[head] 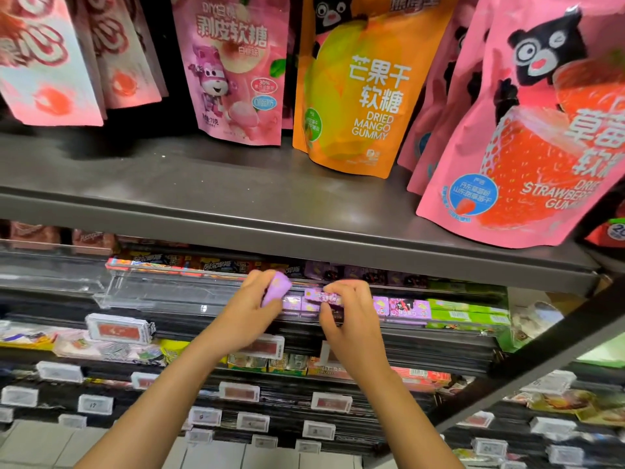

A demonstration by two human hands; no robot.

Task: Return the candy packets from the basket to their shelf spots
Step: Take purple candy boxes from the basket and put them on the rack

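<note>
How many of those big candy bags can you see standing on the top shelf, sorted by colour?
Pink bags with a white swirl, far left: 2
Pink peach gummy bag: 1
Orange mango gummy bag: 1
Pink strawberry gummy bags, right: at least 2; more may stand hidden behind.
Total: 6 visible
</note>
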